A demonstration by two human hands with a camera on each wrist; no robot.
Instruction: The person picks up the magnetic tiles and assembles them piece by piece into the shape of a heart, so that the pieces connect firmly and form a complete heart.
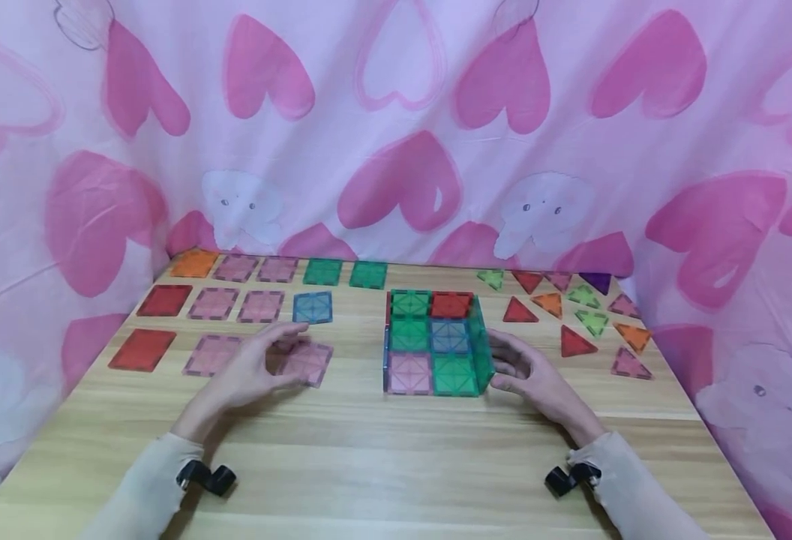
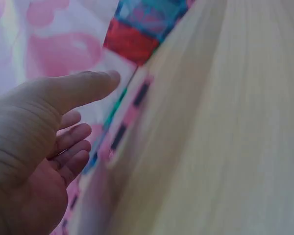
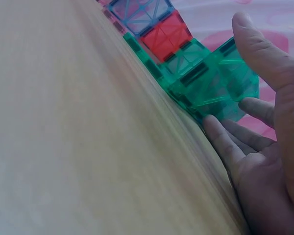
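In the head view, a tile structure point(image 1: 409, 334) of translucent magnetic squares has a floor of green, red, blue and pink tiles. Upright tiles stand along its left and right sides. At the outside of the green right wall point(image 1: 482, 345) is my right hand point(image 1: 538, 375), fingers loosely bent and thumb apart. The right wrist view shows its fingertips right at the green tile point(image 3: 220, 83). My left hand point(image 1: 257, 367) hovers with spread thumb and fingers over a pink square tile point(image 1: 311, 362), partly covering it. Nothing lies between thumb and fingers in the left wrist view.
Rows of loose squares lie on the left: red tiles point(image 1: 142, 350), pink tiles point(image 1: 214, 304), an orange tile point(image 1: 193, 263), green tiles point(image 1: 369, 274) and a blue tile point(image 1: 313, 307). Several triangles point(image 1: 577, 341) are scattered at right. A heart-patterned curtain point(image 1: 396, 180) borders the wooden table point(image 1: 396, 465).
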